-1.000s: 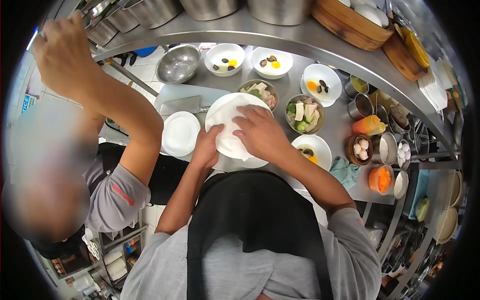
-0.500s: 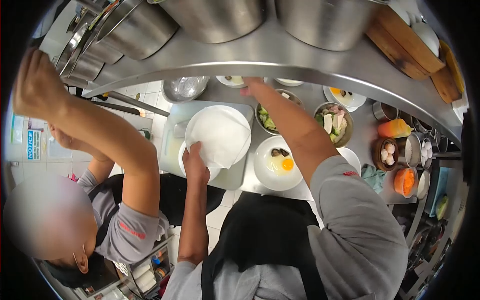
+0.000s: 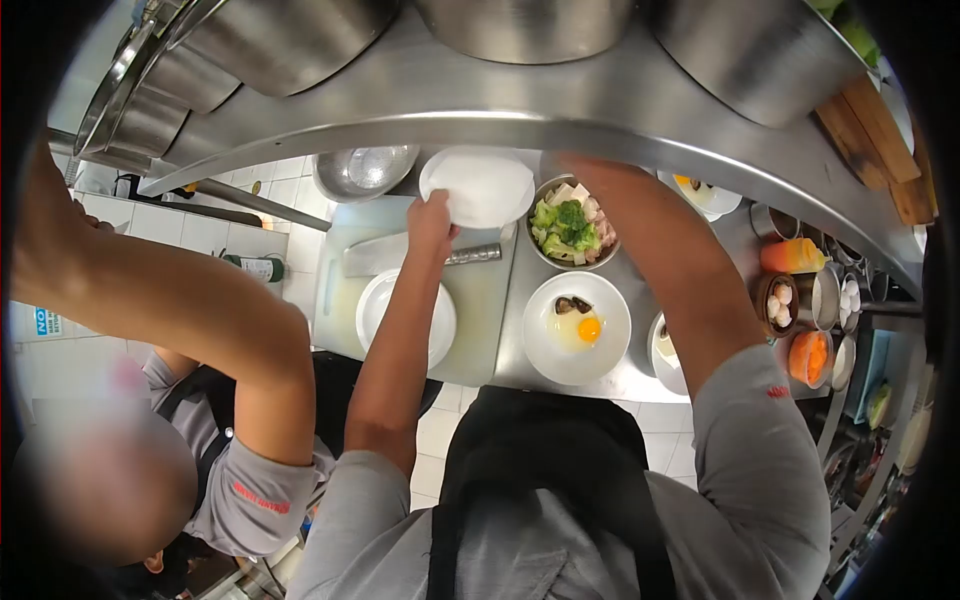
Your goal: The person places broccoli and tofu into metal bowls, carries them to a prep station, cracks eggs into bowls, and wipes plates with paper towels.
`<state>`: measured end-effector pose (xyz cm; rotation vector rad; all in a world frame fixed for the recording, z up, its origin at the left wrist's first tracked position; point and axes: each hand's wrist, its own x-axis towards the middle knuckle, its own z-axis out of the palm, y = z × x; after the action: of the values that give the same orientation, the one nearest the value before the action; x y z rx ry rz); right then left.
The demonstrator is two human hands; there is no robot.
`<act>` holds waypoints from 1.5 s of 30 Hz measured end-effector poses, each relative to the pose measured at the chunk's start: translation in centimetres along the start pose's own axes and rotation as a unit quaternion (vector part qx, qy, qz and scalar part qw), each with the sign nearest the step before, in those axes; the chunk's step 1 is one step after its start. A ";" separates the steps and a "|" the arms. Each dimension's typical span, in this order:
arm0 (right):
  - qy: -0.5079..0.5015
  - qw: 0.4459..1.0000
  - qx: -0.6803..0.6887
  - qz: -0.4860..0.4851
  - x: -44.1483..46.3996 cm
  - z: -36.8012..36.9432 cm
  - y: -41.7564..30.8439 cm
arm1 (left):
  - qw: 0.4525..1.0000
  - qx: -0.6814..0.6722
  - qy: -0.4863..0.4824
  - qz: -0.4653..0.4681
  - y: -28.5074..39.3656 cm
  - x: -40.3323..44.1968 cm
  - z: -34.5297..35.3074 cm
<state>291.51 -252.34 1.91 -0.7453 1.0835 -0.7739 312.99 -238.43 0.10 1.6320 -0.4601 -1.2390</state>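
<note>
My left hand [image 3: 433,222] grips the near-left edge of a white bowl [image 3: 480,190] with a white sheet over it, held near the shelf edge. My right forearm reaches under the steel shelf, which hides the right hand. Below the forearm's left side is a steel bowl [image 3: 572,225] of broccoli, tofu and meat. Nearer me sits a white bowl [image 3: 555,355] with a raw egg and dark mushroom pieces. A cleaver [image 3: 385,256] lies on the cutting board [image 3: 475,340], beside a stacked white plate [image 3: 405,320].
A steel shelf [image 3: 480,128] with large pots crosses above the table. At left, a co-worker's arm [image 3: 170,300] extends past the table. An empty steel bowl [image 3: 365,172] stands at the back left. Squeeze bottles [image 3: 793,256], eggs and an orange-filled tub [image 3: 809,358] are at right.
My left hand has moved the covered bowl forward and right, uncovering the cleaver. My right hand has gone out of sight under the shelf. The co-worker's arm has lowered.
</note>
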 end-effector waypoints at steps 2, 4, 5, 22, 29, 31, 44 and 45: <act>-0.015 1.000 0.007 0.000 -1.7 -1.5 0.4 | 1.000 0.003 0.003 -0.020 -0.1 3.1 2.3; -0.026 1.000 0.014 0.006 -3.2 -3.0 1.1 | 0.998 -0.029 -0.014 -0.060 -0.5 6.6 3.9; -0.030 0.999 0.016 0.010 -3.6 -3.7 1.4 | 0.995 -0.044 -0.022 -0.081 -0.9 8.2 4.6; -0.077 0.996 0.033 -0.023 -2.9 -2.5 -1.2 | 0.989 -0.024 0.029 -0.140 -2.4 15.4 5.6; 0.029 0.999 0.029 0.032 2.3 1.3 2.9 | 0.990 -0.034 -0.056 -0.123 -2.1 15.9 4.7; 0.035 0.997 0.008 0.066 5.9 1.0 5.1 | 0.988 -0.036 -0.081 -0.125 -2.3 16.6 4.2; 0.032 0.987 0.156 0.016 4.7 1.2 5.5 | 0.989 -0.032 -0.090 -0.110 0.3 14.7 3.9; 0.044 0.990 0.135 0.007 3.7 1.6 5.2 | 0.993 -0.013 -0.084 -0.086 0.1 14.7 4.0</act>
<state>294.94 -252.46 -3.71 -0.4766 1.0360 -0.9276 315.49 -251.63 -7.06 1.5774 -0.4121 -1.5138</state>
